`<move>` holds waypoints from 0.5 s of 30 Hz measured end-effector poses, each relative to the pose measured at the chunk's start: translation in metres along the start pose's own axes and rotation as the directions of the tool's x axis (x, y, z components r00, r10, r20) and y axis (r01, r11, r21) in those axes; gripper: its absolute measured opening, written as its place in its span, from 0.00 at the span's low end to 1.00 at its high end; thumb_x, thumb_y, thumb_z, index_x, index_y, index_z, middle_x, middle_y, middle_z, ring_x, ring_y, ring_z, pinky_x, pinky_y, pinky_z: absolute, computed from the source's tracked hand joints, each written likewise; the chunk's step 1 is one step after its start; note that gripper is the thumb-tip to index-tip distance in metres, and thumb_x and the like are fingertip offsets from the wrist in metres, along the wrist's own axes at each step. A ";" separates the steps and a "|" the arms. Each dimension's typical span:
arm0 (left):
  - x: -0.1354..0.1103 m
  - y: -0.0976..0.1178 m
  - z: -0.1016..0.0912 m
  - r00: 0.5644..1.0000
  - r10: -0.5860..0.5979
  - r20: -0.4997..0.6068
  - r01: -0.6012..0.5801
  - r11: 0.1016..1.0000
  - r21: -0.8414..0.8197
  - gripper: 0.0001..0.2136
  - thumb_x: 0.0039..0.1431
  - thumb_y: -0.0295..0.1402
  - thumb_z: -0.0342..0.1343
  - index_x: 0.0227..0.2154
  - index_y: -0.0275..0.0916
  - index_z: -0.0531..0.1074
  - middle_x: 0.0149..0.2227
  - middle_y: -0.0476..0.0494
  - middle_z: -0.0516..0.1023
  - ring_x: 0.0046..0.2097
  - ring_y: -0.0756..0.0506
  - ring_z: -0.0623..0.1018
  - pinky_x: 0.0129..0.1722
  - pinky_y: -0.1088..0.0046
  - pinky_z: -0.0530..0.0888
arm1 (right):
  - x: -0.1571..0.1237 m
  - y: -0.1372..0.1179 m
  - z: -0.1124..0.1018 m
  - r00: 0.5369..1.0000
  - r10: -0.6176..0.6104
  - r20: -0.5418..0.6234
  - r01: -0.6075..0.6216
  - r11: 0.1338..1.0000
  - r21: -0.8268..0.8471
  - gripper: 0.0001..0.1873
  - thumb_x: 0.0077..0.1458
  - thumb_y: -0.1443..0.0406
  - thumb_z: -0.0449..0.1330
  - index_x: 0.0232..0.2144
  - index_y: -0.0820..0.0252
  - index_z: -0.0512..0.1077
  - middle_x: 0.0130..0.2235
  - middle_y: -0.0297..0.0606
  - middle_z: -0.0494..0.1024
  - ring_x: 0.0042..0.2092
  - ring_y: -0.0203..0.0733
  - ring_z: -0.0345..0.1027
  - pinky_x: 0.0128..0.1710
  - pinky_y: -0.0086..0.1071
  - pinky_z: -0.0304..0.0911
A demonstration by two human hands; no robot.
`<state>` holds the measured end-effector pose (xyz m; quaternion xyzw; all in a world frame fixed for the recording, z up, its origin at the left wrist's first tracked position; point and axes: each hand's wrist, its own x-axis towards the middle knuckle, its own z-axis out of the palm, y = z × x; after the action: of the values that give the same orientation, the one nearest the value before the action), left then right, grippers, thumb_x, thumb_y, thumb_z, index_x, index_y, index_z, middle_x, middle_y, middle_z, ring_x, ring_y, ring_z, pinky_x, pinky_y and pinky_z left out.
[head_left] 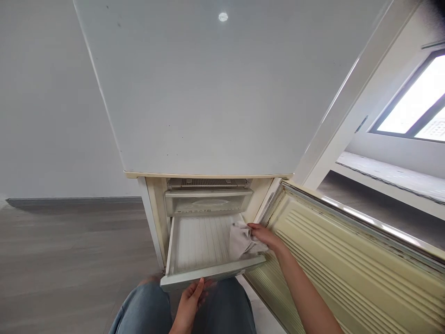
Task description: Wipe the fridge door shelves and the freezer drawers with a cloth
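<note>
A pale freezer drawer point(194, 241) is pulled out of the lower compartment, its ribbed bottom in plain view. My left hand point(193, 297) grips the drawer's front edge from below, thumb against the front panel and the other fingers partly hidden underneath. At the drawer's right side, my right hand point(264, 234) is closed on a crumpled light-grey cloth point(241, 241). The cloth hangs over the right wall and reaches into the drawer.
Above sits a second, closed drawer point(208, 202). The yellowed lower door point(347, 246) stands open on the right, beside my right forearm. The large upper door point(208, 93) is closed. Grey wood-look floor point(69, 269) extends left; a window point(413, 102) is at far right.
</note>
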<state>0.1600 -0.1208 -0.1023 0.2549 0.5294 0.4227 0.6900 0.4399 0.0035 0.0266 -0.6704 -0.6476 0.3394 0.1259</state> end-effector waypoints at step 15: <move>-0.009 0.005 -0.007 0.998 -0.046 0.037 0.048 0.998 -0.049 0.24 0.30 0.45 0.70 0.35 0.43 0.80 0.47 0.41 0.81 0.38 0.45 0.79 0.40 0.70 0.72 | -0.066 0.059 0.162 0.603 -0.311 -0.734 0.293 0.943 -0.159 0.23 0.61 0.62 0.44 0.55 0.64 0.65 0.56 0.50 0.70 0.60 0.54 0.60 0.57 0.53 0.57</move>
<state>0.1513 -0.1263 -0.0959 0.2325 0.5119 0.4148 0.7154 0.3907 -0.1110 -0.1098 -0.6323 -0.6449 -0.0009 0.4294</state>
